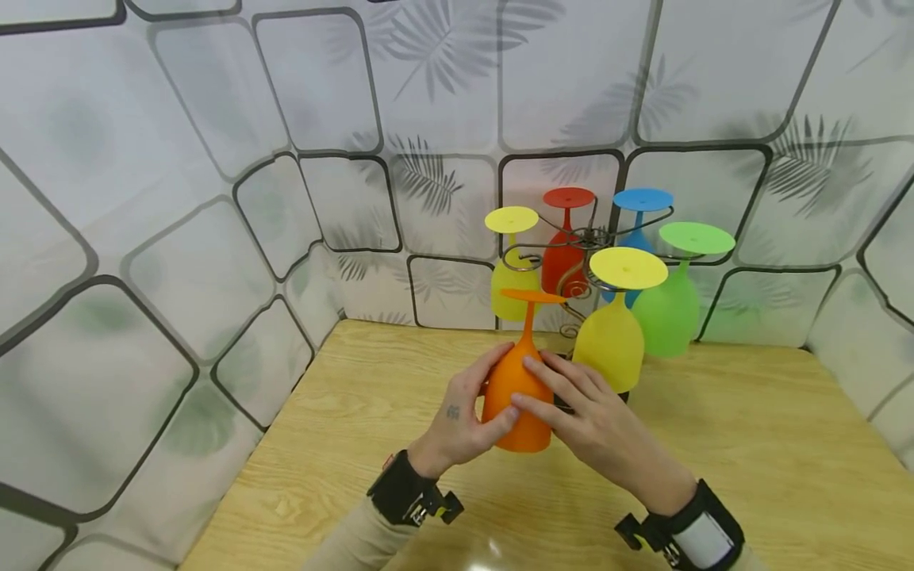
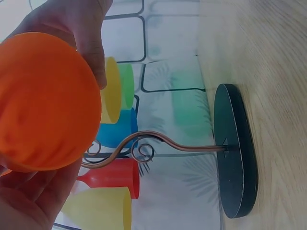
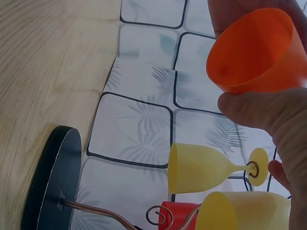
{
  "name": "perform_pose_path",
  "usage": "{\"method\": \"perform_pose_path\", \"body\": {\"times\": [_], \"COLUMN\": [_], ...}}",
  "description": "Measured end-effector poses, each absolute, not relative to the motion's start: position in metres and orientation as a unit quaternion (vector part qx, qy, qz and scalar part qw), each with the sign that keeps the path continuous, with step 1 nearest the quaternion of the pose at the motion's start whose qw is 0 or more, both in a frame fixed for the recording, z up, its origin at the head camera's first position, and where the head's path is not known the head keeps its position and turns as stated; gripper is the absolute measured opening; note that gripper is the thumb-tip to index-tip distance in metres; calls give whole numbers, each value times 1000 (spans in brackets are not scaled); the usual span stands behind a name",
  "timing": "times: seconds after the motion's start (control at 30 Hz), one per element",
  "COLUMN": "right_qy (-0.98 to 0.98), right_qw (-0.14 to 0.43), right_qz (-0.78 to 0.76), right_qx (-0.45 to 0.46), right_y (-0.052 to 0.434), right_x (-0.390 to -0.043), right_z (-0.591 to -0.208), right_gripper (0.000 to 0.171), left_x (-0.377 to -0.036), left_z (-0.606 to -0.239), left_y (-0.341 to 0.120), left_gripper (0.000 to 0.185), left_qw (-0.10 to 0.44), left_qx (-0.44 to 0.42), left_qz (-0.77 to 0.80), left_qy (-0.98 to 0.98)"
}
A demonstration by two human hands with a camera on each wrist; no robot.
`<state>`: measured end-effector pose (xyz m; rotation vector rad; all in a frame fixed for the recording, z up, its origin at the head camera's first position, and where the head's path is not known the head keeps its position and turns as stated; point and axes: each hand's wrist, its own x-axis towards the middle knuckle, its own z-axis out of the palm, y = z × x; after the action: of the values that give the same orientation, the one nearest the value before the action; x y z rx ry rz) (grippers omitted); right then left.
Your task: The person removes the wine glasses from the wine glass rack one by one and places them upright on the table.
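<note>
Tabletop (image 1: 371, 388) of woodgrain, leaf-patterned walls (image 1: 446, 218) behind, left grip (image 1: 460, 416) and right grip (image 1: 596, 420) around upturned orange goblet (image 1: 508, 381)

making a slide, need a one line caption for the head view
A left hand and right hand hold an upside-down orange goblet beside a rack hung with five other goblets.

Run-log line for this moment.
orange goblet: inverted; held by: left hand, right hand; on rack: red goblet, blue goblet, green goblet, two yellow goblets
</note>
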<state>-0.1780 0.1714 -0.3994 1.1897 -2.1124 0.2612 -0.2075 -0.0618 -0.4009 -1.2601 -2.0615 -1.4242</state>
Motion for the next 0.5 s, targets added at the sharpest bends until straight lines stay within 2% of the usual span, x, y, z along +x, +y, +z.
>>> {"method": "perform_pose_path", "body": {"times": [0.07,0.23,0.43,0.5], "right_qy": [-818,-821,-814,-812], "right_qw": [337,330,336,331], "right_qz": [99,101,114,126], "right_qx": [457,454,460,464], "right_y": [172,172,170,169], "right_x": [-178,-178,-179,-179], "right_z": [-399,-399,-399,-399], "right_gripper": [44,57,88,91], "left_x": [-207,-207,-205,-204], "left_z": [-402,-404,-402,-401], "left_y": [-62,-61,-61,-61], "left_gripper": [70,70,69,67], "left_qw": [168,165,154,152], "left_qx": [-445,-450,-455,-461], "left_qz": [-502,-504,-514,-516], "left_qy": [-722,-719,-711,-706]}}
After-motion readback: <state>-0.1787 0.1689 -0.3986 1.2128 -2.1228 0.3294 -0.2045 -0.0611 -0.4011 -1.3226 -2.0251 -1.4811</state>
